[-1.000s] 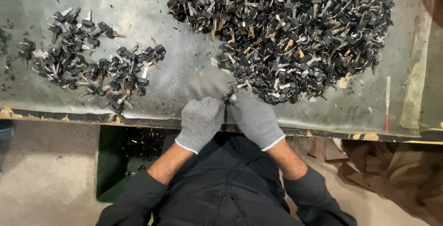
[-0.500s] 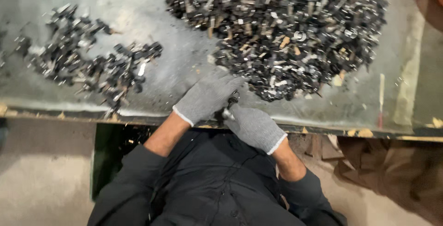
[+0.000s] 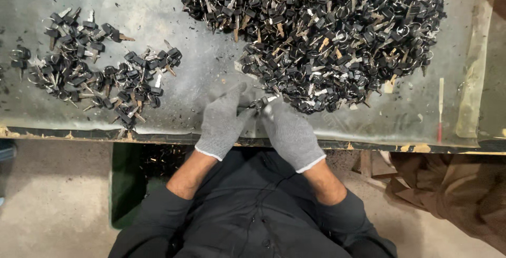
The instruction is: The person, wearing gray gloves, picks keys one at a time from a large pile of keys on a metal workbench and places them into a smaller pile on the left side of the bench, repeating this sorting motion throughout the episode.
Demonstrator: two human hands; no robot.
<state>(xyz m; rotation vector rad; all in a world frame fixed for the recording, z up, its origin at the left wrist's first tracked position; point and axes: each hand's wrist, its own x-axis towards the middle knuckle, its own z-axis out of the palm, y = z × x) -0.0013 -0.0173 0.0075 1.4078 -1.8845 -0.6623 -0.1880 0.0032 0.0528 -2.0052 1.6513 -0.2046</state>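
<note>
- Grey, scuffed metal sheeting forms the table [image 3: 158, 5] in my view from above, littered with dark flecks and with a worn front edge close to my body.
- Left hand [image 3: 224, 122]: grey knit glove, fingers curled toward the centre, pinching one end of a small black-headed key [image 3: 258, 102].
- Right hand [image 3: 290, 131]: grey knit glove, closed around the other end of the same key; the two hands touch at the fingertips, just above the table's front edge.
- The key sits between both hands, at the near rim of the large pile. I cannot tell whether it carries a ring.
- Large pile of keys [image 3: 327, 31]: black heads, metal blades and rings heaped together, filling the upper middle and right of the table, directly beyond the hands.
- Smaller group of keys [image 3: 95, 79]: spread thinly to the left, well apart from the large pile.
- Thin stick with a red tip [image 3: 440, 108]: lies upright in view near the right edge of the table.
- Green bin [image 3: 126, 179]: below the table's edge, to my left, beside my dark sleeve.
</note>
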